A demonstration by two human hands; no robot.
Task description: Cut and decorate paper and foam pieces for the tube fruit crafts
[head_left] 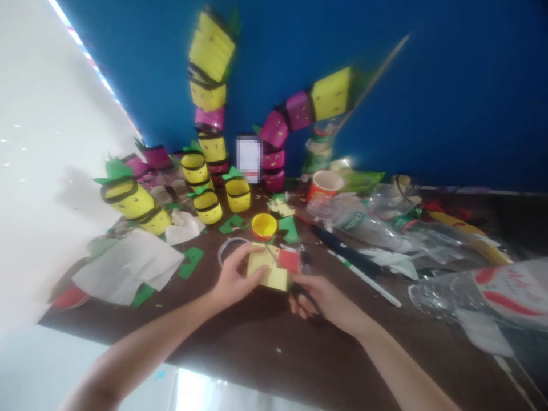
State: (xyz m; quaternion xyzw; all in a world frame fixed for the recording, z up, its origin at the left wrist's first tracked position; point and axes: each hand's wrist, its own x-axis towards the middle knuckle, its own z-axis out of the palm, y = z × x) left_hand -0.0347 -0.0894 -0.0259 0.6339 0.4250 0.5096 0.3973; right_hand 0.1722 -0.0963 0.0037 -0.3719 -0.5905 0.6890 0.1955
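My left hand point(237, 274) pinches a piece of pale yellow paper point(276, 279) between thumb and fingers. In my right hand point(323, 299) is a pair of scissors point(309, 297), its dark handles around my fingers and its blades at the yellow paper. A red piece point(289, 261) shows just beyond the blades; whether it joins the yellow paper I cannot tell. Behind the paper stands a small yellow cup point(264, 226), with a green paper scrap point(289, 229) beside it. A roll of clear tape point(226, 248) lies partly hidden behind my left hand.
Stacked yellow and purple cups point(212, 148) with drawn faces line the blue wall. Clear plastic bottles point(363, 225), a black tool point(342, 248) and a white stick point(368, 279) lie to the right. White paper point(132, 265) and green scraps point(190, 262) lie left. A large bottle point(505, 291) juts in from the right.
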